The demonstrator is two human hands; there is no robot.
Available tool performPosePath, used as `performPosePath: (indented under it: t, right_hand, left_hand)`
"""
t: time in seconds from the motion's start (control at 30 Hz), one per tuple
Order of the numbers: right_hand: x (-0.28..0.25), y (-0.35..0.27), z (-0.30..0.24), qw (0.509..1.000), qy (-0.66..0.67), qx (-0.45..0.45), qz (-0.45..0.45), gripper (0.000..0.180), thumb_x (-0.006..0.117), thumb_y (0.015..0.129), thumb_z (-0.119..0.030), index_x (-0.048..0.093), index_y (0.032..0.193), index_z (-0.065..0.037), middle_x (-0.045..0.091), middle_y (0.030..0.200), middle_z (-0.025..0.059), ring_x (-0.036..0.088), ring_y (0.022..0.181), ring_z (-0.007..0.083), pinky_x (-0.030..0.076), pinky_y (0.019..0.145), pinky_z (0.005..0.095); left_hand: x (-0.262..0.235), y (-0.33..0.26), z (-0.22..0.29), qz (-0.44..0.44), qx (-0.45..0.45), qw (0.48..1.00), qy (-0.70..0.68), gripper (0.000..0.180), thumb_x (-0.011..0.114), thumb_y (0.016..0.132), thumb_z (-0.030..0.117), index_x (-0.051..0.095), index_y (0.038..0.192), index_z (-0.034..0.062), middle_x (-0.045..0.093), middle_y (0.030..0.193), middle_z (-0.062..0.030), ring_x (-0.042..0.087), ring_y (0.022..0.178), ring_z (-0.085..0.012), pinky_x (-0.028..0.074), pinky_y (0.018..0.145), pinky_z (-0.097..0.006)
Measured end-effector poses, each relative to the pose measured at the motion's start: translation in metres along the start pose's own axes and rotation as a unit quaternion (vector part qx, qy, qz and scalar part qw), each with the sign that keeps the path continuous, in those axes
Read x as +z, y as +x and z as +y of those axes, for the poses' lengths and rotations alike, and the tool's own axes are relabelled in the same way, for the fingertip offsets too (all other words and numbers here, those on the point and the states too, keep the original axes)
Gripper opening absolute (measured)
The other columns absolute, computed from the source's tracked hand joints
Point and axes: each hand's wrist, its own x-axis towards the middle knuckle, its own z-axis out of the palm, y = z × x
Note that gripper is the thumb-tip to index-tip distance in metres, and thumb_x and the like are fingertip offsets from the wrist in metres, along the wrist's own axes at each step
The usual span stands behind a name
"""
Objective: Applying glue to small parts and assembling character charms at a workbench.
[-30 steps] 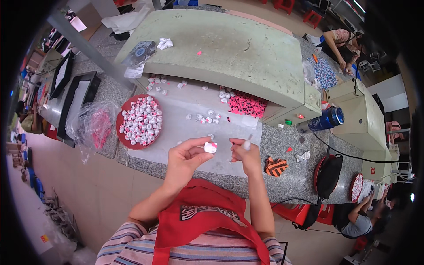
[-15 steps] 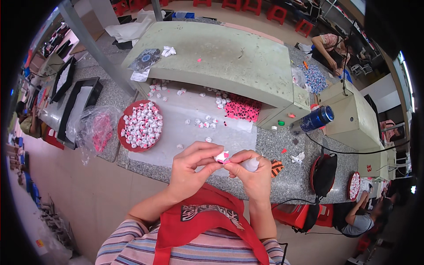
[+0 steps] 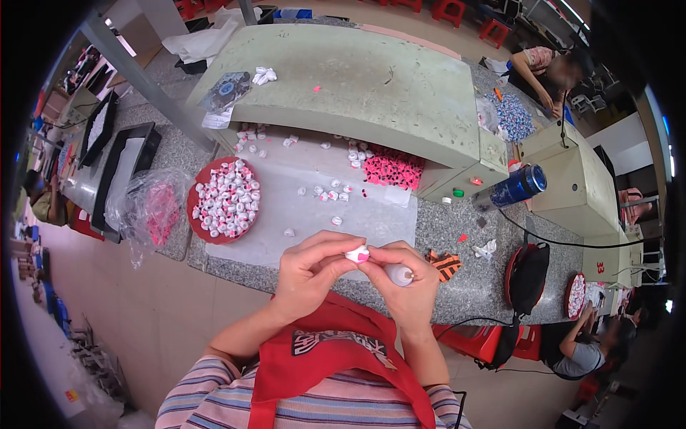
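A black tray [image 3: 148, 152] lies left of a transparent bag [image 3: 127, 202] holding pink bits. The red bowl [image 3: 193, 196], heaped with white-and-pink pieces [image 3: 229, 196], sits near the counter [image 3: 246, 269] front edge. White paper [image 3: 286, 196] spreads rightward. The left hand [image 3: 306, 277] and right hand [image 3: 409, 292] pinch one small white-and-pink piece [image 3: 356, 254] before the paper; the right also grips a whitish bottle [image 3: 398, 276]. Far right, another red bowl [image 3: 568, 305] holds pale pieces.

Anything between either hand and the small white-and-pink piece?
Nothing visible: left hand and right hand both touch the small white-and-pink piece. The translucent white bottle in the right hand sits to one side.
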Motion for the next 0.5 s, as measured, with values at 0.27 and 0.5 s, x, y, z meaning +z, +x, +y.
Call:
performPosePath:
  t: [0.27,0.5]
  right_hand:
    - [0.006,0.016,0.033,1.0,-0.002,-0.006,0.013,0.016,0.068,0.066,0.003,0.064,0.082,-0.001,0.058,0.073,0.0056,0.052,0.062,0.0086,0.041,0.053,0.0196]
    - [0.008,0.032,0.066,0.979,0.083,0.185,0.009,0.01,0.066,0.069,0.002,0.063,0.078,0.002,0.059,0.071,0.0046,0.052,0.056,0.0079,0.042,0.049,0.019]
  left_hand:
    - [-0.007,0.009,-0.024,0.025,-0.039,0.998,0.036,0.023,0.055,0.077,-0.006,0.058,0.099,-0.0032,0.057,0.097,-0.0132,0.057,0.083,-0.0144,0.047,0.068,-0.021]
    - [-0.008,0.018,-0.059,0.087,-0.171,0.979,-0.069,0.022,0.053,0.079,-0.004,0.057,0.1,-0.0034,0.061,0.091,-0.0094,0.057,0.08,-0.0116,0.045,0.072,-0.023]
